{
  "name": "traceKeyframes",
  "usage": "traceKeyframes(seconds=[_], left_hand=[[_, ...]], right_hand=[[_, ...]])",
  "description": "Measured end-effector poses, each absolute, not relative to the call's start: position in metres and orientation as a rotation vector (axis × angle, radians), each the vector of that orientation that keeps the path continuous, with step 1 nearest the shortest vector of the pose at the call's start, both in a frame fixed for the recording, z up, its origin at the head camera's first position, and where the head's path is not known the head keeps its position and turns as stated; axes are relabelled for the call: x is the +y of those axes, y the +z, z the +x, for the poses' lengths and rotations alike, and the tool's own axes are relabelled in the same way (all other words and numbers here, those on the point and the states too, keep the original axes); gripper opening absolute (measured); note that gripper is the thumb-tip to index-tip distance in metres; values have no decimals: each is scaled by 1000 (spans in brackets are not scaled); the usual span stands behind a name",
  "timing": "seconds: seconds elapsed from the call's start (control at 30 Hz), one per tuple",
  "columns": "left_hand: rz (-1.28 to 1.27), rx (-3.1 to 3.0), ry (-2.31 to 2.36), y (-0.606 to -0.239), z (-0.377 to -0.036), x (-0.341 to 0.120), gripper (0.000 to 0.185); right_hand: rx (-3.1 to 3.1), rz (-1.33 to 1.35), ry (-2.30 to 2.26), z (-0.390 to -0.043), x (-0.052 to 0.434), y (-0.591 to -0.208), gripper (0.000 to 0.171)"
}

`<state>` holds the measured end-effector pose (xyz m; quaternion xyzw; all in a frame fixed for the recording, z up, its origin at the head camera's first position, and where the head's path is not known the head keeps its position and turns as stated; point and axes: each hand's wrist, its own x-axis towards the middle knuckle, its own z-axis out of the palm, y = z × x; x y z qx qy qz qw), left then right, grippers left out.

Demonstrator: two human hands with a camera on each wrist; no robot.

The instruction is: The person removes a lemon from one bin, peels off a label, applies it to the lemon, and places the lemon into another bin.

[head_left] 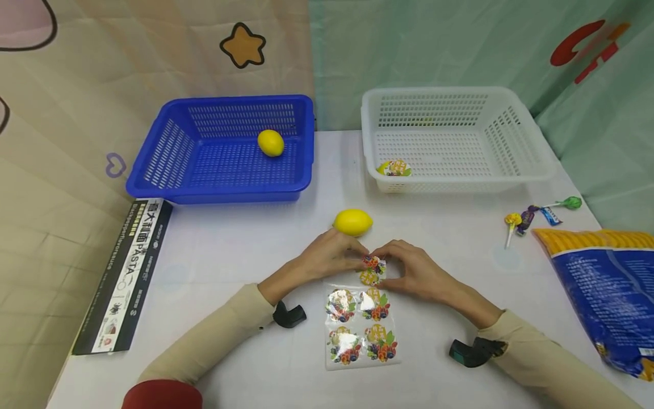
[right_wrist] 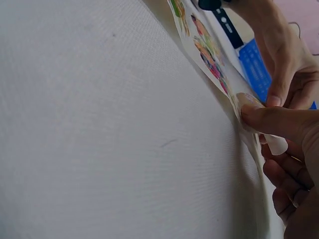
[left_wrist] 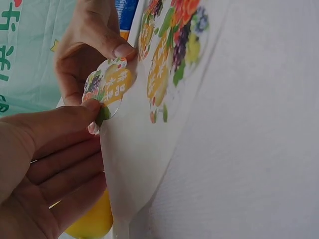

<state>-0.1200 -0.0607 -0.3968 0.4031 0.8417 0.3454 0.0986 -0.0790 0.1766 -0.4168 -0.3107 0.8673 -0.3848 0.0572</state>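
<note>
A clear pack of fruit-printed sealed cups (head_left: 360, 326) lies flat on the white table between my forearms. Both hands meet at its far end cup (head_left: 372, 269). My left hand (head_left: 357, 254) pinches that cup from the left and my right hand (head_left: 390, 265) pinches it from the right. In the left wrist view my left thumb (left_wrist: 75, 119) presses the cup's printed lid (left_wrist: 107, 87), while the right hand's fingertip (left_wrist: 119, 50) holds its other edge. The right wrist view shows my right thumb (right_wrist: 269, 119) on the cup (right_wrist: 247, 99). A yellow lemon (head_left: 353, 222) lies just beyond the hands.
A blue basket (head_left: 153, 176) at the back left holds another lemon (head_left: 271, 142). A white basket (head_left: 516, 165) at the back right holds one printed cup (head_left: 394, 168). Lollipops (head_left: 531, 217) and a blue-yellow bag (head_left: 603, 284) lie to the right, a pasta box (head_left: 125, 272) to the left.
</note>
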Motion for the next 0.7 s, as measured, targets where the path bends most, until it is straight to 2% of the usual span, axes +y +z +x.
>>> traceKeyframes(seconds=[0.13, 0.43, 0.57, 0.7], left_hand=[[1165, 2465, 1117, -396, -119, -62, 18], [933, 2218, 1428, -392, -120, -71, 6], [886, 2223, 1489, -389, -121, -76, 7], [827, 2221, 1542, -385, -121, -81, 8]], right_hand=[[2633, -934, -1149, -79, 177, -418, 50], [2621, -907, -1142, -84, 185, -415, 45], [2625, -720, -1288, -96, 194, -413, 41], [2517, -488, -1496, -115, 204, -416, 52]])
